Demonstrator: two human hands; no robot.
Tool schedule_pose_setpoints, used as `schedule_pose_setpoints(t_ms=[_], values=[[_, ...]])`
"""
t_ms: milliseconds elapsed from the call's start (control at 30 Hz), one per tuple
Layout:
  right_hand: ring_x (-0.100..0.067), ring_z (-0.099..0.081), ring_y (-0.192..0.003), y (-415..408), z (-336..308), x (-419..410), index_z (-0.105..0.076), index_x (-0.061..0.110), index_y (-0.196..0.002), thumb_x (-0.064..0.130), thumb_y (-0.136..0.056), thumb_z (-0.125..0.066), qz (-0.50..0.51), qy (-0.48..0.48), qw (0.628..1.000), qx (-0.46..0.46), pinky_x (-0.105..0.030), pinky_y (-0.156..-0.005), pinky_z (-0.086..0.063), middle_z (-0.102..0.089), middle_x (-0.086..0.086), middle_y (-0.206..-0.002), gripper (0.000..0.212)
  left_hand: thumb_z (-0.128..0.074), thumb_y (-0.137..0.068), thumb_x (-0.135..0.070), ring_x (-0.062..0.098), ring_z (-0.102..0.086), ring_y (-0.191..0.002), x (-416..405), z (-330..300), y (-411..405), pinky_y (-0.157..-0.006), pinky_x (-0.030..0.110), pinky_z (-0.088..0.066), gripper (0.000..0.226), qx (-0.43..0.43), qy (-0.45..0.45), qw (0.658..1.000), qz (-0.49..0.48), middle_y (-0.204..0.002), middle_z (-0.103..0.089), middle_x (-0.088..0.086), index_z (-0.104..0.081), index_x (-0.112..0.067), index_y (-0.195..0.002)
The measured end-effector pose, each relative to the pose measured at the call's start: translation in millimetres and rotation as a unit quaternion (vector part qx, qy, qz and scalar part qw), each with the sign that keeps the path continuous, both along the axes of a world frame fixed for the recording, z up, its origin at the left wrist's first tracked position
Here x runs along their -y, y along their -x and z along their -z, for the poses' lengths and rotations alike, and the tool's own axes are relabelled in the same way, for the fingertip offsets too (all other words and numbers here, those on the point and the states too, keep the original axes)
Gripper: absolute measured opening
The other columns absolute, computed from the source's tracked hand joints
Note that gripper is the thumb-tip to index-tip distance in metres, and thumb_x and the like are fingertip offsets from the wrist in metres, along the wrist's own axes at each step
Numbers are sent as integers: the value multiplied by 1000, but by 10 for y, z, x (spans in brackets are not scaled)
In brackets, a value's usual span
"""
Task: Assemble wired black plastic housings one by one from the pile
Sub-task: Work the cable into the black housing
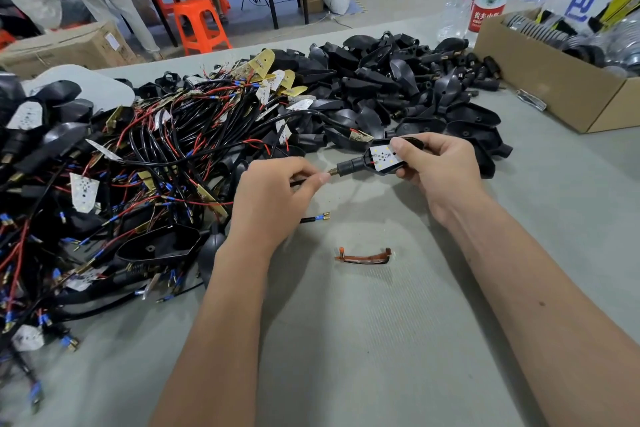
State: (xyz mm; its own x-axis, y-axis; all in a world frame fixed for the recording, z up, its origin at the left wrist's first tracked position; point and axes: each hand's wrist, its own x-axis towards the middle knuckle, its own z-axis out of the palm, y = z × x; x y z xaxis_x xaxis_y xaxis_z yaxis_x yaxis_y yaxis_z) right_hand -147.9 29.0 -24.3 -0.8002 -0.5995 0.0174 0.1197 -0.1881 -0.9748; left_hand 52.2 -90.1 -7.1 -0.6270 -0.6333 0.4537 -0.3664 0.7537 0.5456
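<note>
While right hand (434,168) grips housing (382,159), left hand (273,198) hides wire.

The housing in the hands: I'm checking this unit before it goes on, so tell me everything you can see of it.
The housing is a black plastic shell, open side facing up, with a white LED board seated inside; small red wiring shows at the board's edge. A black stem ending in a brass threaded tip points left. The right hand grips the shell above the table; the left hand pinches a black cable at the tip.
</note>
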Motion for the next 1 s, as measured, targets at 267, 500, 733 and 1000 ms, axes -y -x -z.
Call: schedule_pose_setpoints(t_ms=[267,500,733,1000], values=[[-6,-63,-56,151,-3,-38,-75,10,-83,16,-93,-76,100,4,995,26,-20,-56,-51,-71,6,-62,12,-69,-91,-26,4,-58,-61,194,-128,-180,-68,29,-52,13,41,-37,998,-34,-67,-68,-12,-74,-26,-80],[-4,-55,-50,131,-65,-57,-70,11,-80,21,-98,-70,133,5,990,49,-24,-58,-50,-62,12,-53,21,-65,-85,5,-1,-57,-57,234,-148,-284,-63,8,-44,27,36,-88,995,19,-68,-73,-6,-76,-19,-80],[-2,-54,-49,149,-85,-64,-69,12,-81,21,-99,-70,121,7,991,57,-23,-59,-49,-60,13,-51,20,-68,-94,-2,-3,-64,-65,204,-157,-298,-70,9,-46,23,3,-111,993,46,-69,-73,-11,-81,-17,-105],[-3,-54,-49,137,-76,-60,-68,10,-80,19,-100,-68,112,19,993,43,-22,-57,-48,-58,14,-49,21,-57,-97,-33,8,-49,-59,236,-125,-234,-59,31,-35,22,18,-50,998,-37,-61,-57,-14,-60,-25,-77]])
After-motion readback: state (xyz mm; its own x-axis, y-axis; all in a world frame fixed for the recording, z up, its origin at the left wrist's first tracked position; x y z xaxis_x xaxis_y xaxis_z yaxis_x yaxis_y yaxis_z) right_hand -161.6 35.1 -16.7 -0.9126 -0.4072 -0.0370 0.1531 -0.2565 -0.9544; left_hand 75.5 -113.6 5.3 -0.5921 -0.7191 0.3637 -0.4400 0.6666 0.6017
